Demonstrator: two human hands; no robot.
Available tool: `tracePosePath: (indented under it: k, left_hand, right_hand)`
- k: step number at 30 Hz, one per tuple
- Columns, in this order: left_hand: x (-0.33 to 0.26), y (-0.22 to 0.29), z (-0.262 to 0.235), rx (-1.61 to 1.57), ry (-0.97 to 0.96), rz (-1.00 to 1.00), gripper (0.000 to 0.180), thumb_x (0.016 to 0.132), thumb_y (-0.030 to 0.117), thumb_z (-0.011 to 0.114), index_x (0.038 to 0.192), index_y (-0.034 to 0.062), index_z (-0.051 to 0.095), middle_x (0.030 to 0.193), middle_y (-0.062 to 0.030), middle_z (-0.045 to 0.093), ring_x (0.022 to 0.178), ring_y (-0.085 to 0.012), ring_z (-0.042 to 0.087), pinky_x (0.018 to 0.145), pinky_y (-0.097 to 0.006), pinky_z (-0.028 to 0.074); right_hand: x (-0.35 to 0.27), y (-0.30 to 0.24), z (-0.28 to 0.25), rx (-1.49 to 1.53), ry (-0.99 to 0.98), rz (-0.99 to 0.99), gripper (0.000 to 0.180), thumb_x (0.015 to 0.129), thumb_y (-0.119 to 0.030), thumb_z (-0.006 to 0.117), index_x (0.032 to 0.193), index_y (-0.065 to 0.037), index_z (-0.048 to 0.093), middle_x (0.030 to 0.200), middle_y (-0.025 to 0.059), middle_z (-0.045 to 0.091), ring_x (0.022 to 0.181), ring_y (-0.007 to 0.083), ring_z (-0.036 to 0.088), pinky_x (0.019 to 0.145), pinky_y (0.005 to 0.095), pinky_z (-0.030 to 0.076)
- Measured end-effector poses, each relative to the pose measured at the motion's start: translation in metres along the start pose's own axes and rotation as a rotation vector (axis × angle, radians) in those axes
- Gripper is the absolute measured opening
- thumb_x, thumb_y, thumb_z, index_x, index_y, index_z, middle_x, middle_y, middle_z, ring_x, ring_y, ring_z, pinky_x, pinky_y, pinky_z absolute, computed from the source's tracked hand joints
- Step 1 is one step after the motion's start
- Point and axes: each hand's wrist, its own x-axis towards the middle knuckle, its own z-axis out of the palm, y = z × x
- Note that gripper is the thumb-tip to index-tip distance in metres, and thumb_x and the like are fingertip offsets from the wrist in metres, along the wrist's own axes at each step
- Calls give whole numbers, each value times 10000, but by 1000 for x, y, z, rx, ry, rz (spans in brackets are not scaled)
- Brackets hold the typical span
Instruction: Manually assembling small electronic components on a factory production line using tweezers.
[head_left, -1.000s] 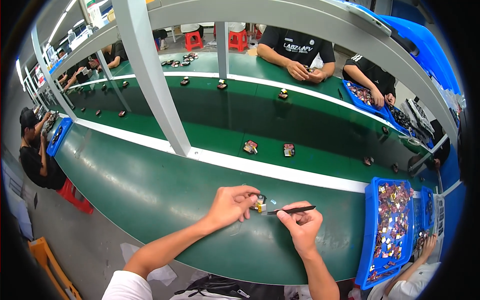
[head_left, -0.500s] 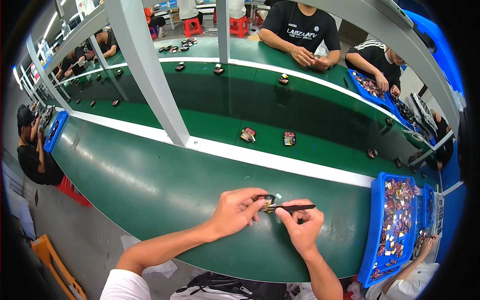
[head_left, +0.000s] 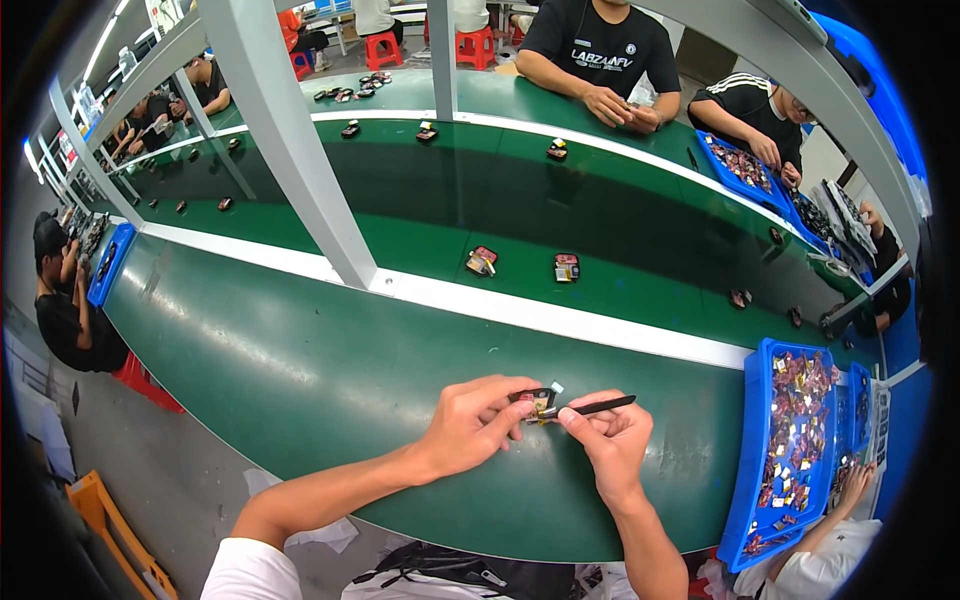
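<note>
My left hand [head_left: 474, 424] pinches a small black plastic casing [head_left: 531, 397] between thumb and fingers, just above the green worktop. Inside the casing show red and yellowish parts, partly covered by my fingertips. A small pale tab [head_left: 556, 388] shows at its upper right edge. In my right hand [head_left: 612, 440] is a pair of slim black tweezers [head_left: 606, 403], slanting down to the left. Their tip reaches the casing's right side; what it touches there is too small to make out.
A blue tray [head_left: 745, 480] of small red and white parts stands to my right. Beyond a white rail [head_left: 520, 318], a green conveyor belt [head_left: 420, 215] carries several casings, including one casing [head_left: 567, 267] straight ahead. A grey post [head_left: 290, 150] rises at left. People work across the belt.
Casings on the belt have shifted left. My right hand has moved slightly right, and the tweezers now tilt more steeply. My left hand keeps its place with the casing.
</note>
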Motion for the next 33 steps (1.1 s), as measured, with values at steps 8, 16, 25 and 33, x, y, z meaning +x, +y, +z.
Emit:
tracePosePath:
  k: [8,16,25,33]
  left_hand:
    - [5,-5,-7,-258,-92,-221,285,1005,69,618,1254,-69,637,957,-131,716,690,-147,696,501,-257,555]
    - [9,-4,-11,-399,-153,-270,343,1024,133,617,1286,-87,604,1002,-155,713,723,-177,716,518,-263,566]
    - [9,-3,-11,-377,-138,-235,330,1028,64,578,1308,-110,572,992,-186,707,756,-209,731,533,-273,596]
    - [9,-3,-11,-359,-124,-241,318,1025,65,584,1291,-108,586,955,-182,714,739,-198,730,529,-270,589]
  right_hand:
    - [-2,6,-3,-54,-29,-117,117,848,58,774,935,42,697,727,7,669,551,-16,485,486,153,327]
    - [-4,11,2,-339,18,-550,118,792,20,823,843,-27,729,855,91,786,433,0,434,432,181,313]
    - [-4,11,2,-368,46,-537,123,781,26,822,835,-34,730,835,84,785,417,4,434,423,184,317]
    - [-6,7,2,-413,9,-510,124,786,34,830,827,19,714,838,122,771,510,12,532,466,168,380]
